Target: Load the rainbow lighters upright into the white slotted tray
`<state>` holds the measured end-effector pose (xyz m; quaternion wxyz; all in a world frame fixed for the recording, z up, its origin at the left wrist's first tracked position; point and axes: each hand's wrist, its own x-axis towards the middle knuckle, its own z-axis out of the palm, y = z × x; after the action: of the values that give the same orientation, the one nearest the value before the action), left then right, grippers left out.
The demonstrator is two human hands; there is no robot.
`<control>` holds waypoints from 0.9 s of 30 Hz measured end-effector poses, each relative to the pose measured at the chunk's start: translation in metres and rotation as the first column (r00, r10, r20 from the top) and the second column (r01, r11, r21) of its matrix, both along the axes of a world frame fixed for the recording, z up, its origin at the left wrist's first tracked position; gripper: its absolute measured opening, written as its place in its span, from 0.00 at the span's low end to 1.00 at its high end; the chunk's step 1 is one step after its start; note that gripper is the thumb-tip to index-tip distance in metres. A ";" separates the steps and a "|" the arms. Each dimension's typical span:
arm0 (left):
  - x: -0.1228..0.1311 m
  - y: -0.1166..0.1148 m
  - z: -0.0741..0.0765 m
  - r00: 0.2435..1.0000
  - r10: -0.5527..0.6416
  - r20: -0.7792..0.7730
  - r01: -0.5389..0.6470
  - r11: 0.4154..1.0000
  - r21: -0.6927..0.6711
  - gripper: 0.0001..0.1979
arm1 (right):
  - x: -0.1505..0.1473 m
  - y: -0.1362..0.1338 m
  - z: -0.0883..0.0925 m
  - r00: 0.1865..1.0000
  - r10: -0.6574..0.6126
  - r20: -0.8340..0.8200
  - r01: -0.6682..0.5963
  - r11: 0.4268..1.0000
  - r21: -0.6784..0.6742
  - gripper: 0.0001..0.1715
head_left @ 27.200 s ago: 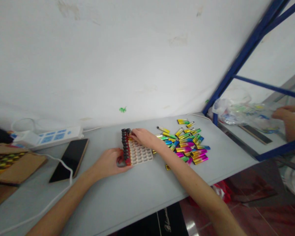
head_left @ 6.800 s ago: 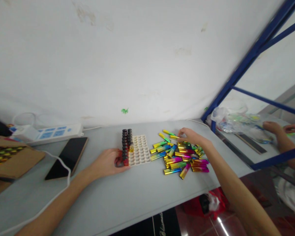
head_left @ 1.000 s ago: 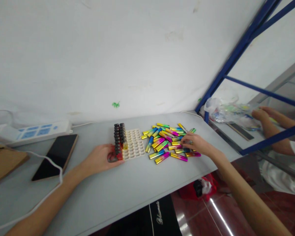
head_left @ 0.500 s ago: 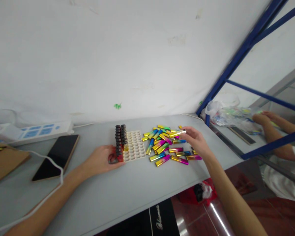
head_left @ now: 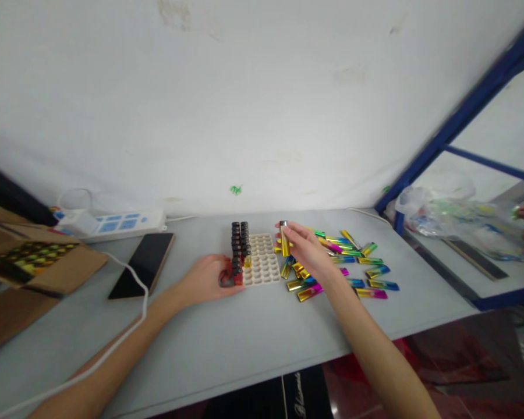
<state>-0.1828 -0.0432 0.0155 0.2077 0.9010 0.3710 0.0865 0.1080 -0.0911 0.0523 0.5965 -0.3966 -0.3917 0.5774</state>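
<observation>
A white tray of holes (head_left: 264,269) lies on the table, with lighters (head_left: 237,247) with black tops standing in rows along its left side. The front ones show red bodies, and one yellow body stands beside them. My left hand (head_left: 207,278) curls around the tray's left edge, thumb at the front corner, fingers against the red lighters. In my right hand (head_left: 308,247), a shiny gold lighter sleeve (head_left: 284,241) is pinched upright above the tray's right edge. Below and right of that hand is a loose pile of metallic sleeves (head_left: 371,294) in gold, blue, green and purple, partly hidden by the arm.
At left are a black phone (head_left: 142,265), a white power strip (head_left: 124,224), an open cardboard box (head_left: 87,262) and a white cable (head_left: 144,308) crossing my left forearm. A blue metal frame (head_left: 419,154) stands at right, with plastic bags (head_left: 454,212) and another person's hand beyond.
My right hand has moved left from the pile to the tray, turning the sleeve from lying flat to upright. The left hand keeps its place at the tray. The view has shifted left.
</observation>
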 end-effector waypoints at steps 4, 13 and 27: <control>0.000 -0.001 0.001 1.000 -0.019 0.013 0.020 1.000 -0.008 0.24 | -0.023 -0.004 -0.017 0.998 0.036 0.044 -0.035 0.999 -0.023 0.33; -0.001 -0.004 0.006 0.999 -0.019 0.034 0.020 0.999 -0.043 0.23 | -0.043 -0.016 -0.034 0.856 -0.085 0.509 0.102 0.995 -0.004 0.34; 0.000 -0.005 0.008 0.998 -0.031 0.057 0.032 0.999 -0.017 0.22 | -0.052 -0.027 -0.028 0.696 -0.127 0.707 0.060 0.991 0.119 0.20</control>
<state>-0.1828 -0.0478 0.0231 0.2275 0.9020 0.3515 0.1053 0.0556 -0.1186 0.0244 0.4436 -0.5821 -0.5960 0.3304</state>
